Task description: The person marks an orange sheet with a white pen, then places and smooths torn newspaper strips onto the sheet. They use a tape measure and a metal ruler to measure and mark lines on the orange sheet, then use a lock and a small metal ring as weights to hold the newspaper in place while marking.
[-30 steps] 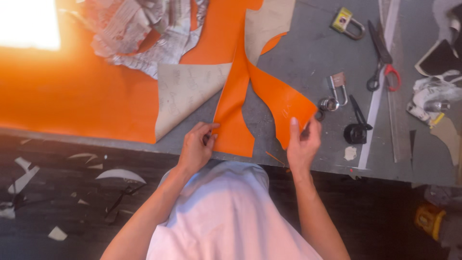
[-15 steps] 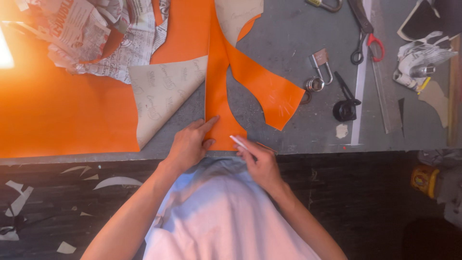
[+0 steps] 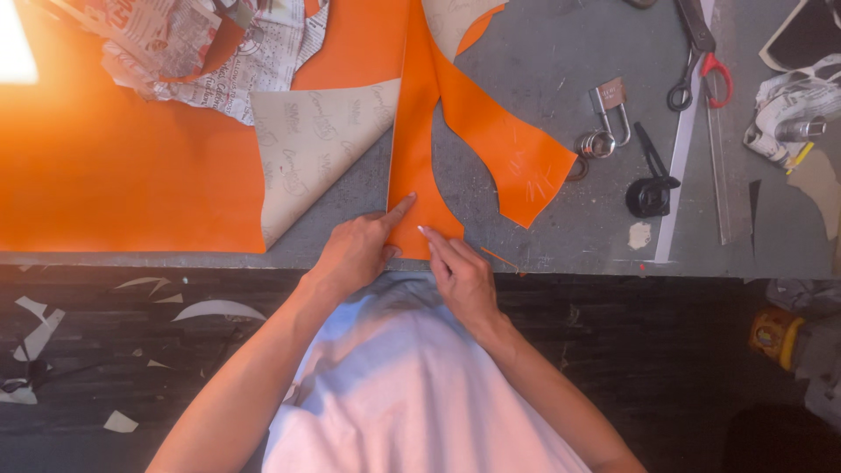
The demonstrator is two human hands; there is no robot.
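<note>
An orange leather strip (image 3: 419,166) lies flat on the grey counter (image 3: 543,70), running from the near edge away from the person. It is smooth, bright orange on its face, narrow in the middle and flaring toward its near end, which sits just at the counter's edge. A curved orange flap (image 3: 512,158) branches off to the right of the strip, and a larger orange sheet (image 3: 114,175) spreads to its left, one corner folded over to show a pale beige underside (image 3: 315,149).

The left hand (image 3: 355,250) rests at the strip's near left edge, index finger stretched out and pressing on the leather, the other fingers curled. The right hand (image 3: 460,271) touches the strip's near right corner, fingers held together and pointing onto it; whether it pinches anything I cannot tell.

Right of the strip lie a padlock (image 3: 609,109), red-handled scissors (image 3: 696,61) and a long ruler (image 3: 681,166).
</note>
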